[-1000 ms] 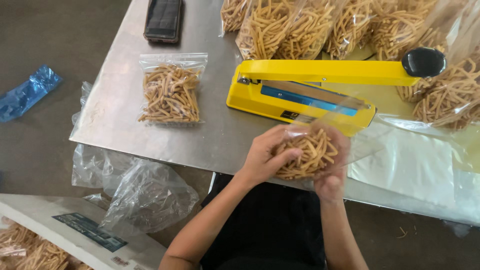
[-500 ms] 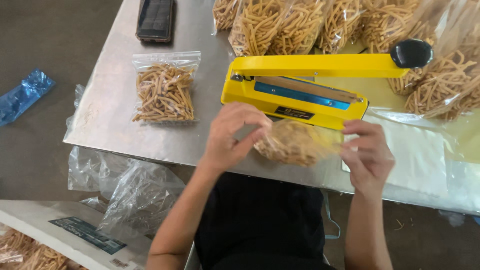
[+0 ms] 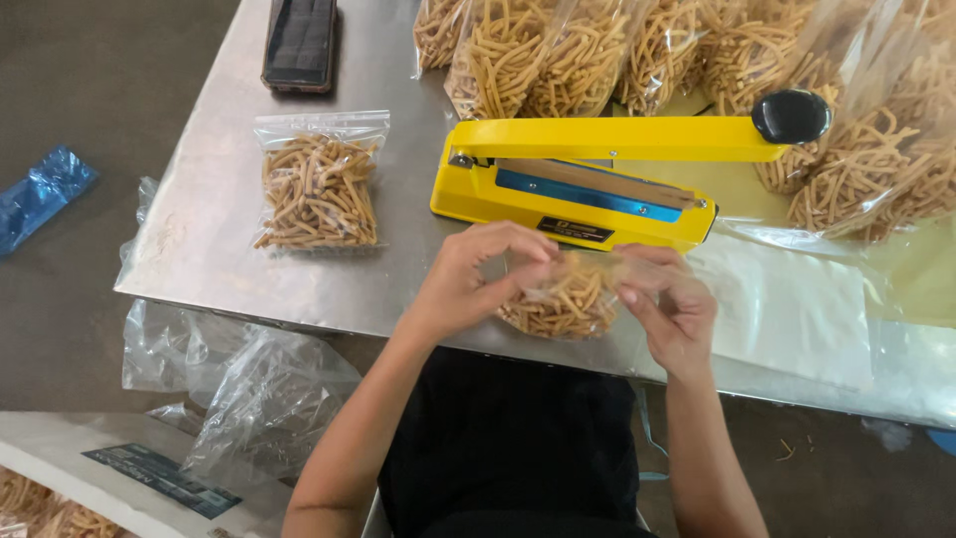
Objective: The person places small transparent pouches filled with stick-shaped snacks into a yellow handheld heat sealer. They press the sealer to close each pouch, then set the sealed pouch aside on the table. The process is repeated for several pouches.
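My left hand (image 3: 478, 274) and my right hand (image 3: 665, 299) pinch the top edge of a small clear bag of tan snack sticks (image 3: 563, 304), one hand at each side of its mouth. The bag rests at the near edge of the steel table (image 3: 209, 249), just in front of a yellow impulse sealer (image 3: 588, 194) whose arm with a black knob (image 3: 790, 116) is raised. A filled clear bag of the same sticks (image 3: 319, 184) lies flat to the left of the sealer.
Large clear bags of snack sticks (image 3: 637, 50) are piled behind and right of the sealer. A dark phone (image 3: 299, 42) lies at the far left of the table. Empty clear bags (image 3: 249, 389) hang below the table edge. A blue wrapper (image 3: 42, 191) lies on the floor.
My hands have drawn together on the bag's mouth; the right hand came back in from the side, and the bag now lies close to the sealer's front.
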